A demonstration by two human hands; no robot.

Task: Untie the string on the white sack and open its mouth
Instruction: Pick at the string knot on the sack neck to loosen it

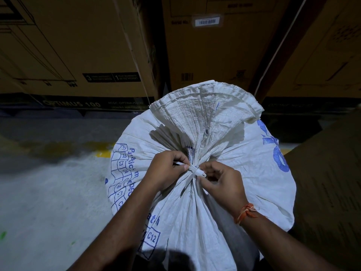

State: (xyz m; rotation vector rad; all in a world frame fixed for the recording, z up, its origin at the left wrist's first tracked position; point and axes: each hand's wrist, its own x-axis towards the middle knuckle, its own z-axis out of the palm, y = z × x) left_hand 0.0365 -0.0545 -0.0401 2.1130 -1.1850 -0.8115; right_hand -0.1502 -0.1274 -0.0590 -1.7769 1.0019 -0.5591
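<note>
A full white woven sack (pixel 244 169) with blue print stands upright in front of me. Its neck is gathered tight and bound by a white string (pixel 193 170). Above the knot the sack's mouth (pixel 207 106) fans out, pinched shut. My left hand (pixel 166 171) pinches one end of the string at the left of the knot. My right hand (pixel 220 182) pinches the other end at the right of the knot. An orange thread band is on my right wrist.
Large brown cardboard boxes (pixel 82 45) stand close behind the sack, with another box (pixel 328 182) tight against its right side. Grey concrete floor (pixel 48 192) with a yellow mark (pixel 103 152) lies to the left.
</note>
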